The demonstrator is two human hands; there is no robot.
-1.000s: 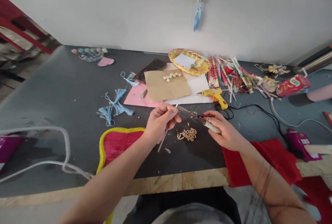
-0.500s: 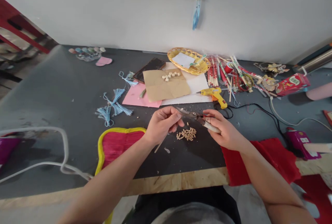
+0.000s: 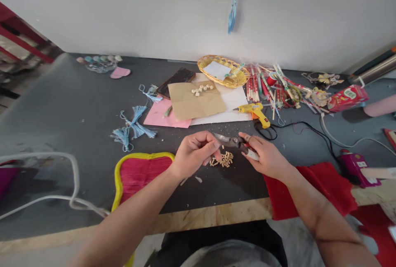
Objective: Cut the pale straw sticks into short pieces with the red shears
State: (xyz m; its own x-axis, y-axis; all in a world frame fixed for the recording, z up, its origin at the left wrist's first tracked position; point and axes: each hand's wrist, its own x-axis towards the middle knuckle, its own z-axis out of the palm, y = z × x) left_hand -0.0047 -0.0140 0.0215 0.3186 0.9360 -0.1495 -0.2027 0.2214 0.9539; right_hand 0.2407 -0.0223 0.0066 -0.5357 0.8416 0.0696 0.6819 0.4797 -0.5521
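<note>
My left hand [image 3: 198,151] is closed in a pinch round a thin wooden stick [image 3: 183,181], whose lower end pokes out below the palm. Most of the stick is hidden by the fingers. In my right hand [image 3: 268,154] is a pair of pruning shears [image 3: 230,140] with a pale grip, its metal blades pointing left against my left fingertips. Whether the blades are fully closed is hard to see. Just below them, a small pile of short cut wooden pieces [image 3: 227,160] lies on the dark table [image 3: 216,195].
Behind my hands lie brown paper [image 3: 198,108] with small pale beads, a yellow glue gun [image 3: 255,112] and a wicker basket [image 3: 238,79]. Wrapped chopsticks [image 3: 253,85] crowd the back right. Blue tassels [image 3: 136,125] and a yellow-edged red pad [image 3: 139,172] are left; red cloth [image 3: 324,188] is right.
The shears and my right hand have shifted slightly left and down, closer to my left hand. Less of the stick shows below my left hand. The camera view has shifted a little.
</note>
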